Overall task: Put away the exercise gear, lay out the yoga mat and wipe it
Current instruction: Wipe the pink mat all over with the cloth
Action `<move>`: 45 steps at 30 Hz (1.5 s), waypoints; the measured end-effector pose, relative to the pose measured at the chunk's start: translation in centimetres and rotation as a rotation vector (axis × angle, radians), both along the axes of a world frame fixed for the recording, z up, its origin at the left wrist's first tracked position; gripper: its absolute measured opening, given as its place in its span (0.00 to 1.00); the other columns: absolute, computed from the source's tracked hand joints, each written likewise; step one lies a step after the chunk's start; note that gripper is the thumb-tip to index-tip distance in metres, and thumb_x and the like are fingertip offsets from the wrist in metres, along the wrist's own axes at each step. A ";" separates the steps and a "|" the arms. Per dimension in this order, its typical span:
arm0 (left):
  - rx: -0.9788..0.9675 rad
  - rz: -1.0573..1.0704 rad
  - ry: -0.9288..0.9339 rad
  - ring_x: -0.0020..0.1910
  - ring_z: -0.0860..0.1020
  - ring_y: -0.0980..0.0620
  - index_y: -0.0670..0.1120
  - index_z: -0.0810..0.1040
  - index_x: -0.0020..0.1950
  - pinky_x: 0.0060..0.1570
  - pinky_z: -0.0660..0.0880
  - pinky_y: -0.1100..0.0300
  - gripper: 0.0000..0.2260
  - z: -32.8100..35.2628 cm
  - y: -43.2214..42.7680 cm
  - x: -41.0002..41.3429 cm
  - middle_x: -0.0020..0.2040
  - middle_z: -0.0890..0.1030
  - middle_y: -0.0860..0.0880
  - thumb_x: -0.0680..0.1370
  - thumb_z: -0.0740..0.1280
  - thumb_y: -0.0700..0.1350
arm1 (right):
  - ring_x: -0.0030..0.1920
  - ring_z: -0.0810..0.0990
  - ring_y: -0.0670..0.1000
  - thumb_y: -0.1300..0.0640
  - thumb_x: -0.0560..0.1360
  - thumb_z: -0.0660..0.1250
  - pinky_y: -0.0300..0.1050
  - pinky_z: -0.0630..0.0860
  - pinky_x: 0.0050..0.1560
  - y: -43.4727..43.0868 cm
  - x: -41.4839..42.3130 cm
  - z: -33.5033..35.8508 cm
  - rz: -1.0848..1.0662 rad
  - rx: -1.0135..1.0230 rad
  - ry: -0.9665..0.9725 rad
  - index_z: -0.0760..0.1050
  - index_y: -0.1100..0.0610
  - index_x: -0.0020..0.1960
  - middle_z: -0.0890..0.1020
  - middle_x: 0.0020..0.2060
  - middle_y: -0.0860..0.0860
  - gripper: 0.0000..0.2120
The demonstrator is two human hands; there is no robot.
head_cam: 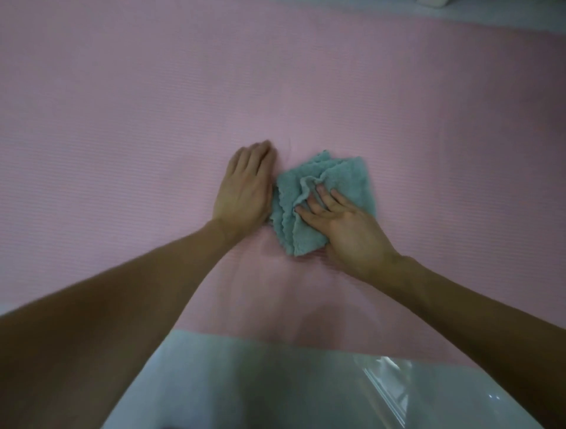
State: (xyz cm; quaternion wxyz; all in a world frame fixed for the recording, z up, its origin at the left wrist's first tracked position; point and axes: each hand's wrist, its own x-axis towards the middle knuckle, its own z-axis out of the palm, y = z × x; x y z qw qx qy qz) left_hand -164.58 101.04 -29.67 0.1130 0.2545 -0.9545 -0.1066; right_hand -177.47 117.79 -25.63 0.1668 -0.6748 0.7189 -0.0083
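A pink yoga mat (122, 107) lies flat and fills most of the head view. On its middle rests a crumpled teal cloth (343, 177). My right hand (346, 226) presses down on the cloth's near side, fingers spread and bunching its folds. My left hand (245, 186) lies flat on the mat just left of the cloth, palm down, fingers together, its edge touching the cloth.
The mat's near edge meets a glossy white floor (245, 382) at the bottom. A strip of pale floor (459, 15) shows beyond the mat's far edge, with a white object (432, 2) cut off at the top.
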 end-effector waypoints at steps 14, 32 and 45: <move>-0.075 -0.045 -0.049 0.65 0.72 0.37 0.35 0.72 0.67 0.70 0.62 0.44 0.21 -0.4 0.9 0.7 0.68 0.73 0.37 0.78 0.58 0.44 | 0.72 0.66 0.51 0.65 0.65 0.64 0.46 0.54 0.75 12.9 3.6 1.4 0.450 0.064 -0.364 0.79 0.55 0.61 0.75 0.67 0.51 0.25; 0.017 0.014 -0.072 0.72 0.65 0.41 0.37 0.65 0.74 0.75 0.55 0.48 0.23 -0.4 1.7 -13.7 0.73 0.67 0.40 0.80 0.53 0.44 | 0.53 0.84 0.54 0.57 0.74 0.69 0.51 0.82 0.46 7.5 -8.5 3.5 -1.501 -0.058 -1.532 0.77 0.61 0.61 0.84 0.53 0.55 0.17; -0.038 0.069 -0.038 0.66 0.71 0.40 0.36 0.72 0.69 0.71 0.62 0.46 0.23 0.0 1.7 -13.7 0.68 0.74 0.39 0.77 0.56 0.45 | 0.41 0.85 0.52 0.63 0.72 0.71 0.45 0.82 0.38 -4.7 -18.4 5.6 -1.143 0.327 -1.098 0.79 0.64 0.53 0.85 0.45 0.57 0.10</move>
